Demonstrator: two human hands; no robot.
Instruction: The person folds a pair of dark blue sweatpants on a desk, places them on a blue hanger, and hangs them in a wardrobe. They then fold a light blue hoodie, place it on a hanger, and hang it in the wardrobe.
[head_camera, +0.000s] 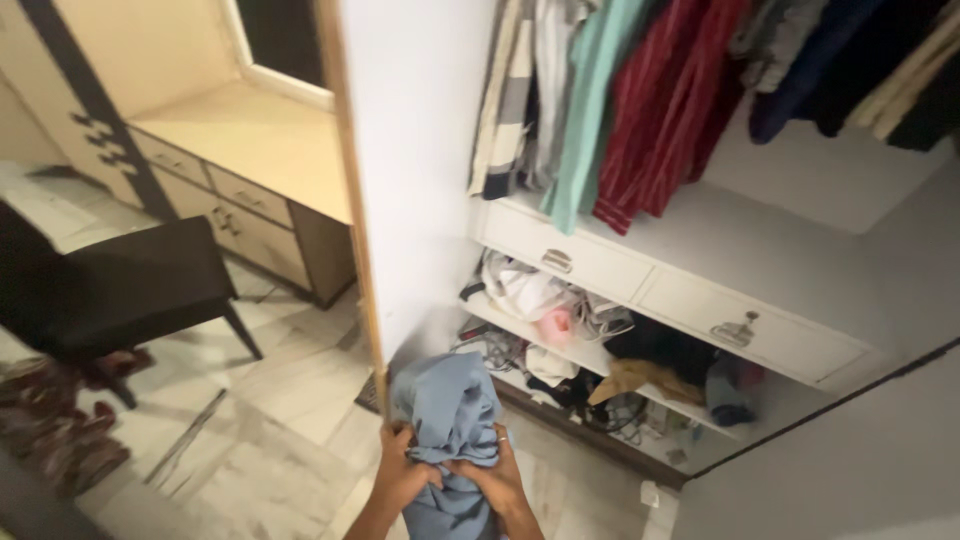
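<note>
**Head view: both hands bunch a blue garment before an open wardrobe**

Head camera looks down at the left hand (403, 472) and right hand (498, 478), each grip clenched on a blue garment (447, 410), gathered low in the frame just in front of the wardrobe's side panel (415, 150). Its cloth bulges above the fists and hangs below, likely bunched to keep it off the marble floor (270, 440). Beyond it, hanging clothes (640, 100), two white drawers (660, 290) and cluttered lower shelves (600, 365). A dark chair (120, 285) stands well apart.

Blue-grey cloth (447, 410), bunched, upright, before open wardrobe
</note>
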